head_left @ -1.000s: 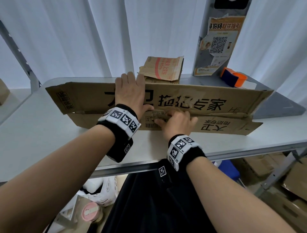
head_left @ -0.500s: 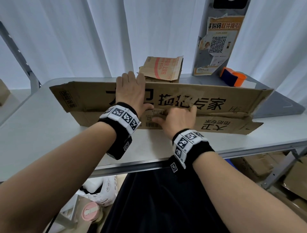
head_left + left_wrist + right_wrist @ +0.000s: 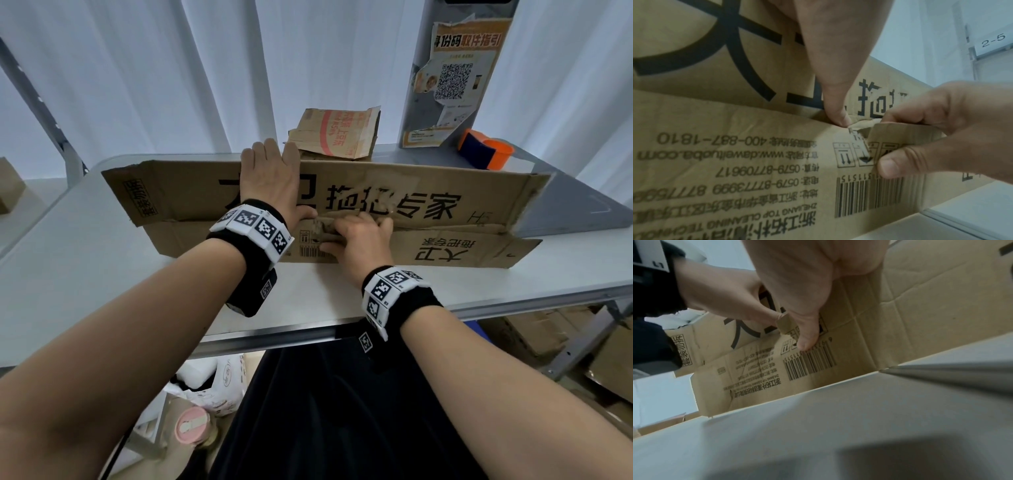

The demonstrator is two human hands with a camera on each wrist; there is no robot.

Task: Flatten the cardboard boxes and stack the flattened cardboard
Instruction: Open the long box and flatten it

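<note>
The left hand (image 3: 270,181) lies flat, fingers straight, pressing the long box (image 3: 445,205) down on the counter (image 3: 68,274). At its 4 o'clock the right hand (image 3: 359,240) pinches a torn strip of tape (image 3: 900,134) at the box's middle seam. The cardboard looks light and stiff but tears readily; the seam edge seems the best hold. A smaller flattened piece (image 3: 335,133) lies at 12 o'clock. The right fingertips are hidden behind the strip.
</note>
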